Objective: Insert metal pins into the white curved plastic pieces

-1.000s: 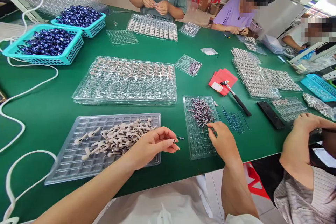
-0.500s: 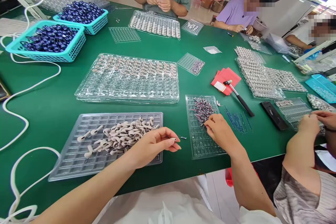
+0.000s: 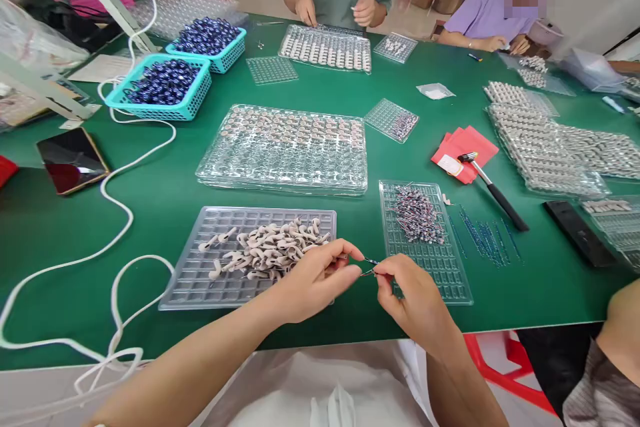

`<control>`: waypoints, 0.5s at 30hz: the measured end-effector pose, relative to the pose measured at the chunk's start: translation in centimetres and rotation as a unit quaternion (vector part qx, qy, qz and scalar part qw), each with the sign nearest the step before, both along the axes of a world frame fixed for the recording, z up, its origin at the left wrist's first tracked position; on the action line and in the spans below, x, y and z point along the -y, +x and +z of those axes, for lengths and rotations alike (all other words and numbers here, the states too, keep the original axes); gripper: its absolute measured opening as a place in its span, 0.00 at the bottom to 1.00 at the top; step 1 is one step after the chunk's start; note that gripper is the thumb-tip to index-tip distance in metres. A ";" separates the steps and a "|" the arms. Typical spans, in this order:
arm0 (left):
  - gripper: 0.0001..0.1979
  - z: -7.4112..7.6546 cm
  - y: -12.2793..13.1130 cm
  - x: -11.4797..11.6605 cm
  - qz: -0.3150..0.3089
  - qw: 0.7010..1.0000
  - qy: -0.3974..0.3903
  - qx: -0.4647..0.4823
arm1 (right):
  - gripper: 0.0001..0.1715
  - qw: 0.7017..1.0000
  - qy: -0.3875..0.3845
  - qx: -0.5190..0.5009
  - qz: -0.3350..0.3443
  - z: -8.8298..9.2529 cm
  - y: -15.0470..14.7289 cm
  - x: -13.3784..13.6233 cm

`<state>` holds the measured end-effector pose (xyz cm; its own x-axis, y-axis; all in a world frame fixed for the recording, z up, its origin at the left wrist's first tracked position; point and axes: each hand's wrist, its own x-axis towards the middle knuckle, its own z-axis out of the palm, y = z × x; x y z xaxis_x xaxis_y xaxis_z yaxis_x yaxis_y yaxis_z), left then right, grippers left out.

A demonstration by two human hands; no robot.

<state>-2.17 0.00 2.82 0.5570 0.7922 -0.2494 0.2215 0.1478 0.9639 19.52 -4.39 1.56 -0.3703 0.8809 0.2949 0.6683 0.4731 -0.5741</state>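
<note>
My left hand (image 3: 320, 278) pinches a small thin wired part (image 3: 371, 261) over the table, between the two near trays. My right hand (image 3: 413, 293) meets it from the right, its thumb and finger closed on another thin wired piece (image 3: 369, 273). A grey tray (image 3: 185, 280) on the left bears a heap of beige earbud-like shells (image 3: 275, 247), partly behind my left hand. On the right, a clear gridded tray (image 3: 453, 280) holds a pile of small purplish wired parts (image 3: 417, 213). Blue strips (image 3: 485, 240) lie beside that tray.
Beyond are a large clear tray stack (image 3: 285, 167), blue baskets (image 3: 195, 97) of dark blue items, and a hammer (image 3: 495, 193) on red packets (image 3: 463, 147). A phone (image 3: 73, 160) and white cable (image 3: 125, 213) lie left. People sit across the table and at the right.
My right hand has left the purplish pile and come to my left hand with a small piece. The view has shifted left. The person opposite has moved their hands apart.
</note>
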 end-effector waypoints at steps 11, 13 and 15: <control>0.09 -0.2 -0.1 -0.1 0.035 0.988 0.139 -0.055 | 0.17 0.996 0.078 -0.040 0.007 -0.4 -2.6 -0.8; 0.09 -0.2 -0.1 -0.1 0.042 0.989 0.130 -0.048 | 0.20 0.993 0.106 -0.048 -0.002 -0.9 -2.7 -0.9; 0.09 -0.1 -0.1 -0.1 0.036 0.989 0.134 -0.041 | 0.21 0.989 0.132 -0.060 -0.012 -1.3 -2.8 -1.0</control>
<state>-2.27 0.15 2.71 0.4828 0.8732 -0.0667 0.2991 -0.0928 0.9497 16.73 -3.43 0.25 -0.2986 0.7755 0.5563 0.6161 0.6018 -0.5082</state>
